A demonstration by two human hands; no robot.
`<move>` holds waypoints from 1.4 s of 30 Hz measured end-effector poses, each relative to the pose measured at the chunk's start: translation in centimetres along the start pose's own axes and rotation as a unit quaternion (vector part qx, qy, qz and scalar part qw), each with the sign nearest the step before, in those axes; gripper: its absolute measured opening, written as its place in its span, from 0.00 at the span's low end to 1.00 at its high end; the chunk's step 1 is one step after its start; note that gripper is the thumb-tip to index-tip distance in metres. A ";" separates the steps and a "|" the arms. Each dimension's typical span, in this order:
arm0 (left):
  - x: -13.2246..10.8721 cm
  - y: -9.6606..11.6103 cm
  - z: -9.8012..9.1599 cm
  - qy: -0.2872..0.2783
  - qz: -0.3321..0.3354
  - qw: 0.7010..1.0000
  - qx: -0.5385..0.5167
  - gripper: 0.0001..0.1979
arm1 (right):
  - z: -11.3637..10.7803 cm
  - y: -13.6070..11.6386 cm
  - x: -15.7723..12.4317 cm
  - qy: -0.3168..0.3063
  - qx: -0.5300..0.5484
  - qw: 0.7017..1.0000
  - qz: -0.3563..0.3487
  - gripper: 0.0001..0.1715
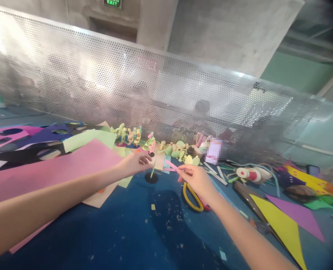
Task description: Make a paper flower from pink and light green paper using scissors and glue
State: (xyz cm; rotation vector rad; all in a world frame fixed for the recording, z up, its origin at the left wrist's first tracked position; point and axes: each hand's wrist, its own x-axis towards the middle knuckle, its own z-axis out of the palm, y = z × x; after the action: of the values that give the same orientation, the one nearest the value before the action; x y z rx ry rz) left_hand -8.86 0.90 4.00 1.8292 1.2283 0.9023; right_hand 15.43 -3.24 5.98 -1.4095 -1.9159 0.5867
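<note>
My right hand (pixel 193 178) pinches a thin pink strip (pixel 171 165), which points up and to the left from the fingertips. My left hand (pixel 135 164) has its fingers curled together; what they hold, if anything, is too small to make out. Just right of and below the left fingertips stands a black disc (pixel 151 178) with an upright light-green stem (pixel 153 167). Yellow-handled scissors (pixel 193 198) lie on the blue table under my right hand, which partly covers them. Behind my hands is a small pink and green figure (pixel 150 142).
Pink foam sheets (pixel 71 168) and cut-out scraps spread over the left side. Several small green figures (pixel 123 133) stand at the back before a perforated metal screen (pixel 166 86). A red-and-white spool (pixel 248 174) and a yellow sheet (pixel 279 221) lie right. Small scraps dot the blue table (pixel 121 232).
</note>
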 end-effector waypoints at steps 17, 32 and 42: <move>0.1 -1.0 3.0 0.048 0.023 0.997 -0.064 0.18 | 2.7 0.3 1.3 -0.054 0.056 0.997 -0.013 0.11; -0.2 -0.6 3.0 0.015 0.029 0.996 -0.082 0.14 | 3.2 0.1 1.0 -0.067 0.082 0.994 -0.036 0.14; -1.7 0.5 4.5 -0.029 0.076 0.985 -0.153 0.13 | 2.2 -2.5 -1.3 -0.061 0.053 0.996 -0.048 0.09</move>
State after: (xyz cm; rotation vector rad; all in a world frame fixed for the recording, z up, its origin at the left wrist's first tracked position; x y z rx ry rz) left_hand -5.27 -1.68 2.07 1.7028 0.8674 1.0526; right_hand 12.37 -5.20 5.92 -1.2337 -2.0042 0.7313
